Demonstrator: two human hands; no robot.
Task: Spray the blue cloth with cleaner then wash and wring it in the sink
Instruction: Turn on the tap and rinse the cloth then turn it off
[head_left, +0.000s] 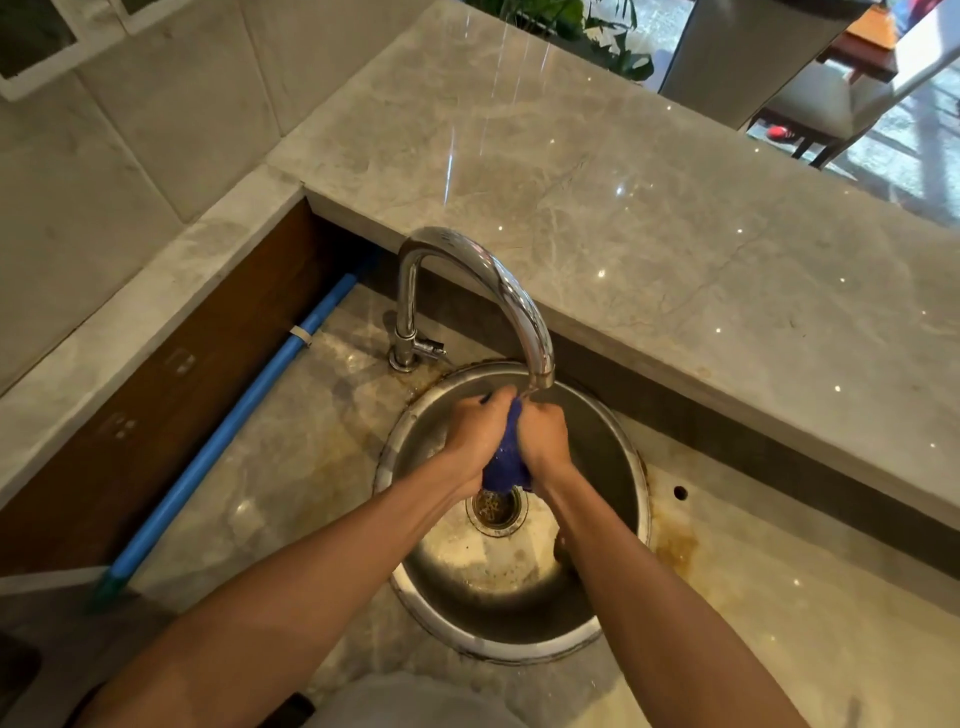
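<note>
The blue cloth (505, 462) is bunched into a wet wad between both hands, over the round steel sink (613, 447). My left hand (475, 434) grips its left side and my right hand (543, 434) grips its right side, knuckles almost touching. Both sit right under the spout of the chrome tap (514, 291), where a thin stream of water meets the top of the cloth. The lower end of the cloth hangs just above the drain (493, 510). No spray bottle is in view.
A raised marble ledge (623, 218) runs behind the sink. A blue pipe (249, 415) lies along the left of the stained counter (291, 478). A small hole (680, 491) sits in the counter to the right. A chair and plants stand beyond the ledge.
</note>
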